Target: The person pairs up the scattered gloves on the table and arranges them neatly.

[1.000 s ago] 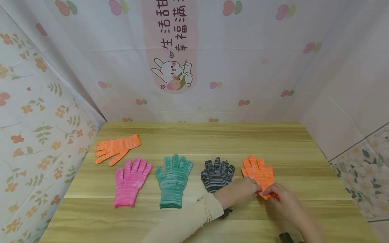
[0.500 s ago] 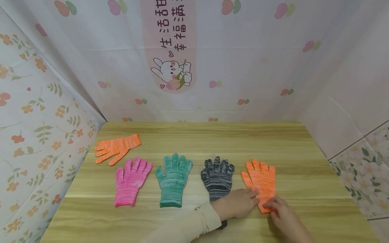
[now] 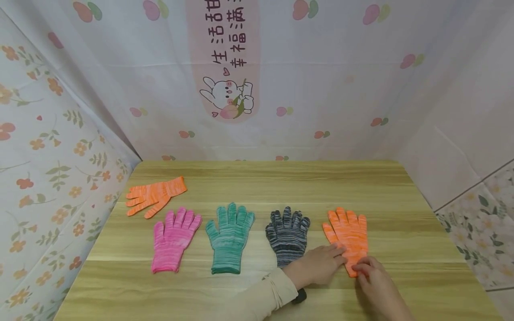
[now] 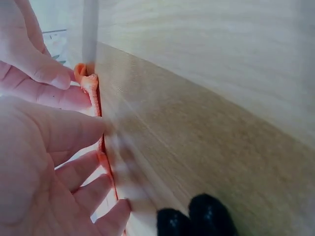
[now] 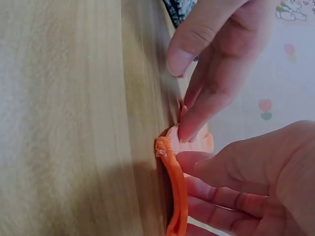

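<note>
An orange knit glove [image 3: 349, 232] lies flat at the right of the row, fingers pointing away from me. My left hand [image 3: 319, 265] rests on the left side of its cuff with loosely extended fingers, its forearm crossing the lower part of a black-and-grey knit glove [image 3: 287, 236]. The right hand [image 3: 375, 278] pinches the cuff's right corner between thumb and fingers. Seen from the right wrist, the folded orange cuff edge [image 5: 179, 196] runs along the right fingers [image 5: 221, 201]. The left wrist view shows the left thumb [image 4: 78, 130] close to the cuff.
A green knit glove [image 3: 229, 240] and a pink knit glove [image 3: 174, 243] lie left of the black-and-grey one. Another orange glove [image 3: 156, 196] lies sideways at the back left. The wooden table [image 3: 281, 178] meets patterned curtains [image 3: 321, 89] behind.
The orange glove under my hands has gone from a bunched cuff to lying flat, then shifted slightly right and away from me. Both hands have moved along its cuff.
</note>
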